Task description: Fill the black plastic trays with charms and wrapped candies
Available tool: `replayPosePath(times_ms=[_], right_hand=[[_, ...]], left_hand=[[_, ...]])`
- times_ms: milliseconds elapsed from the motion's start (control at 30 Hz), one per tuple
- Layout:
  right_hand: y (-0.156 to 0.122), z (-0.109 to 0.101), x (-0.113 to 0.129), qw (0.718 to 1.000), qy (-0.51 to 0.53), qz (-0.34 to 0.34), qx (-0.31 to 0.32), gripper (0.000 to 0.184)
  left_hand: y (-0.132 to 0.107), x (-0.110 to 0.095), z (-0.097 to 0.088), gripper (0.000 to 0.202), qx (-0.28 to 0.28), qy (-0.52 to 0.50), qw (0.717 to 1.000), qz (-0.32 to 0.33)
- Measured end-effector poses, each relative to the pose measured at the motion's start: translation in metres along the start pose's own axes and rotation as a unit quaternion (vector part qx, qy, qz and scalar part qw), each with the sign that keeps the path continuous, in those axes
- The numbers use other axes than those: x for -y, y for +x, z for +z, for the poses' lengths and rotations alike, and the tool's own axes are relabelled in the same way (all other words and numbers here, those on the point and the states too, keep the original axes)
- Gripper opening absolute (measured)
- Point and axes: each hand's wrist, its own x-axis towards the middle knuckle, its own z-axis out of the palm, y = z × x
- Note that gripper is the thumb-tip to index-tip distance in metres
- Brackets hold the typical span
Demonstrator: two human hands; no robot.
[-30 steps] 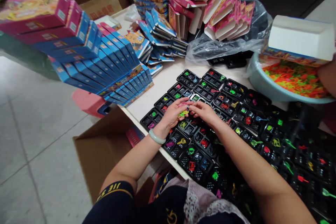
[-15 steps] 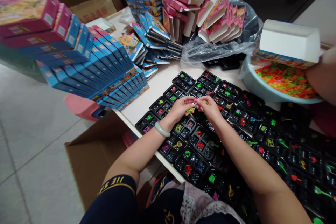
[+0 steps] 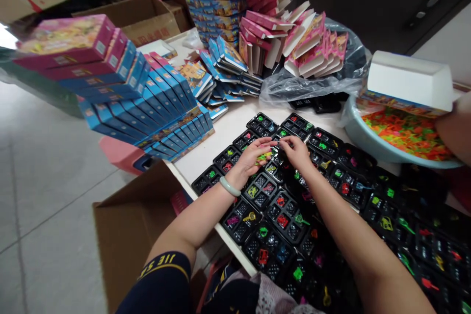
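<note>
My left hand (image 3: pixel 253 155), with a pale green bangle on its wrist, is curled around a few small neon plastic pieces (image 3: pixel 263 157). Fingertips of my right hand (image 3: pixel 296 149) are pinched together right beside it, on something too small to make out. Both hands hover over black compartment trays (image 3: pixel 279 206) that cover the white table (image 3: pixel 221 130). Many compartments hold a small neon toy piece.
A pale blue basin (image 3: pixel 362 132) of loose neon pieces stands at the right, with a white box (image 3: pixel 410 81) and another person's arm (image 3: pixel 454 127) over it. Blue and pink boxes (image 3: pixel 147 95) are stacked at left and back. An open cardboard carton (image 3: pixel 128 225) sits below the table edge.
My hands have shifted a little farther back over the trays, staying close together. The view has tilted slightly; nothing else has moved.
</note>
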Motion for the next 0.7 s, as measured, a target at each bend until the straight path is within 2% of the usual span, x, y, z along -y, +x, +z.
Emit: replayPosePath(times_ms=[67,133,233,300,367,433,467,533,567,633,700], right_hand=[[-0.010,0.007,0.008,0.981,0.143,0.088,0.097,0.030],[-0.019,0.013,0.015,0.944,0.249,0.158,0.151,0.034],[-0.022,0.018,0.020,0.919,0.310,0.184,0.158,0.033],[-0.016,0.015,0.017,0.929,0.296,0.176,0.135,0.028],[-0.001,0.004,0.011,0.959,0.233,0.139,0.078,0.026],[0.021,-0.014,0.001,0.991,0.110,0.072,-0.006,0.027],[0.033,-0.024,-0.005,0.998,0.028,0.038,-0.048,0.027],[0.057,-0.043,-0.018,0.986,-0.131,0.010,-0.102,0.026],[0.068,-0.051,-0.024,0.977,-0.188,0.013,-0.104,0.026],[0.085,-0.060,-0.032,0.963,-0.255,0.027,-0.080,0.027],[0.092,-0.060,-0.036,0.961,-0.269,0.016,-0.069,0.027]], left_hand=[[-0.001,-0.001,0.000,0.044,0.016,0.033,0.999,0.025],[0.000,-0.002,0.000,0.045,0.026,0.077,0.996,0.043],[0.002,0.000,0.000,0.045,0.044,0.134,0.989,0.047],[0.005,0.001,-0.002,0.046,0.031,0.147,0.988,0.042],[0.009,0.000,-0.005,0.044,-0.008,0.131,0.991,0.027],[0.012,-0.003,-0.008,0.033,-0.053,0.089,0.995,0.002],[0.014,-0.005,-0.009,0.025,-0.067,0.066,0.995,-0.012],[0.015,-0.009,-0.010,0.015,-0.079,0.029,0.996,-0.037],[0.016,-0.011,-0.009,0.015,-0.078,0.016,0.996,-0.046],[0.017,-0.013,-0.008,0.012,-0.071,0.006,0.996,-0.062],[0.017,-0.014,-0.007,0.010,-0.067,0.012,0.995,-0.067]])
